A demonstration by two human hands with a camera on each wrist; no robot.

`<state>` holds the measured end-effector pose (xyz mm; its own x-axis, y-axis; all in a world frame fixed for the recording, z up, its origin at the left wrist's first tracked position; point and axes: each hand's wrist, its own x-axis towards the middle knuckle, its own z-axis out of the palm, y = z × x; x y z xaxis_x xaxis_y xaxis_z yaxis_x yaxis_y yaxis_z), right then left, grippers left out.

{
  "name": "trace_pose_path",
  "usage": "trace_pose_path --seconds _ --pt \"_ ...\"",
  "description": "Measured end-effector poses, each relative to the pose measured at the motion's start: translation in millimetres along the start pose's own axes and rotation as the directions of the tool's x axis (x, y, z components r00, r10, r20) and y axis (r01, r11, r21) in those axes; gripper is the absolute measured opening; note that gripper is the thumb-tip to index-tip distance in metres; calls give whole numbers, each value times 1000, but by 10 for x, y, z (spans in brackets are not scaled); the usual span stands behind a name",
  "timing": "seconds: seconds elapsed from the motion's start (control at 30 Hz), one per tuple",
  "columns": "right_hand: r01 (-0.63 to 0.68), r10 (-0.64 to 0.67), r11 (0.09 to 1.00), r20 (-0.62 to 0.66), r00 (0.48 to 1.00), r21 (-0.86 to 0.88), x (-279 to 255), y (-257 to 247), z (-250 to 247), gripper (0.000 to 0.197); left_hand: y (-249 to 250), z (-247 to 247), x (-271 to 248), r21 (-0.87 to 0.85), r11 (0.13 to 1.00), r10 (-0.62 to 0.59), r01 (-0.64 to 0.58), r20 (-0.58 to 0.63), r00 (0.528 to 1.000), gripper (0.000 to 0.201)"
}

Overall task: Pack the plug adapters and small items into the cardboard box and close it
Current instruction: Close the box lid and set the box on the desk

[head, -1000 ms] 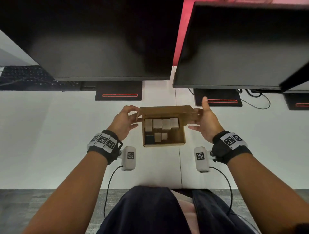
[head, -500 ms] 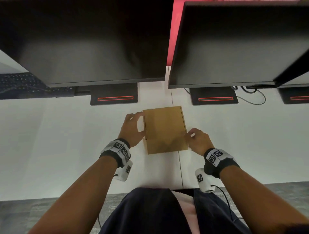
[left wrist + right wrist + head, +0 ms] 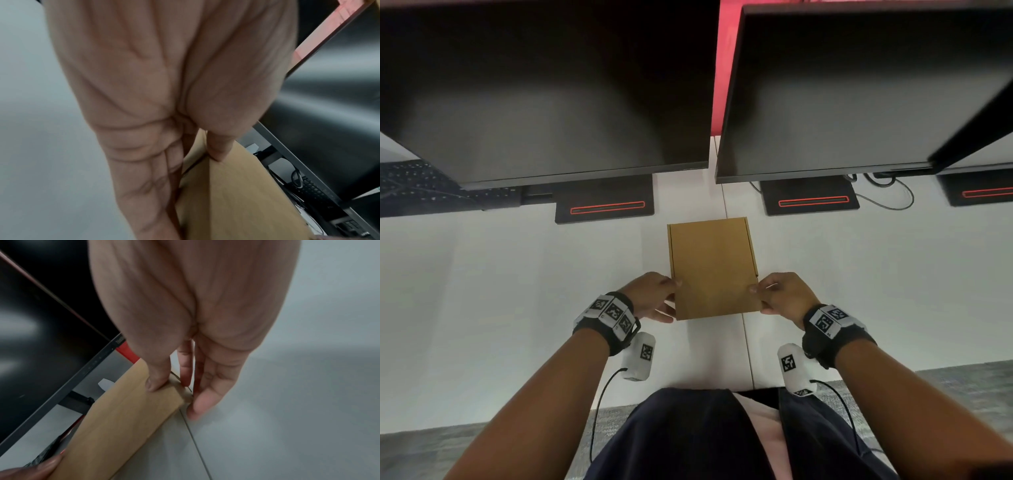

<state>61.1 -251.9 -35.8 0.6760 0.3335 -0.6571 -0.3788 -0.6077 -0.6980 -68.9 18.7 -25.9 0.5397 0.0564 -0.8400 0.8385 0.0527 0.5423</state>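
Hands have slid back along the cardboard box (image 3: 712, 267) to its near corners. Left hand (image 3: 654, 297) pinches the near left edge, thumb on the lid, fingers down the side; right hand (image 3: 780, 294) pinches the near right corner likewise. One box, lid now flat and shut, lies on the white desk (image 3: 517, 291). Two monitors (image 3: 551, 85) overhang behind; bare desk lies either side.
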Motion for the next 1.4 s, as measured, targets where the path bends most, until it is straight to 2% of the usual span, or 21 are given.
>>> trace_pose_path --seconds 0.13,0.33,0.47,0.67,0.73,0.83,0.93,1.0,1.07,1.2,1.3,1.4 --pt "2 -2 999 -1 1000 37 9 -25 -27 26 -14 21 57 -23 1000 10 -9 30 1000 40" --pt "28 -26 998 -29 999 56 72 -31 -1 23 -39 -16 168 -62 993 98 -99 -27 995 41" --pt "24 -21 997 -47 999 67 121 -58 -7 21 2 -9 176 -71 991 109 -109 -6 994 55" --pt "30 -25 996 -54 998 84 163 -91 4 26 15 -72 201 56 988 149 -145 -75 986 77" --pt "53 -50 997 -63 997 47 176 -99 -4 24 30 -94 209 171 976 159 -137 -120 980 84" --pt "97 -101 994 -69 993 -52 196 -114 -29 22 127 -128 199 397 908 231 -136 -204 951 98" --pt "132 -144 979 -67 987 -153 233 -148 -45 22 263 -128 187 509 831 370 -227 -200 907 121" --pt "143 -152 979 -56 987 -144 274 -170 -50 18 322 -111 214 562 769 454 -303 -148 879 120" --pt "147 -155 980 -56 986 -131 311 -207 -44 17 365 -89 258 598 738 461 -314 -106 881 108" --pt "147 -154 983 -62 986 -106 393 -254 -62 23 395 -81 399 591 762 428 -266 -152 891 104" --pt "116 -116 993 -20 993 -12 436 -252 -95 37 387 -78 448 599 764 418 -239 -178 891 107" --pt "66 -69 995 38 997 76 430 -245 -119 35 372 -78 454 603 761 423 -238 -183 887 107"
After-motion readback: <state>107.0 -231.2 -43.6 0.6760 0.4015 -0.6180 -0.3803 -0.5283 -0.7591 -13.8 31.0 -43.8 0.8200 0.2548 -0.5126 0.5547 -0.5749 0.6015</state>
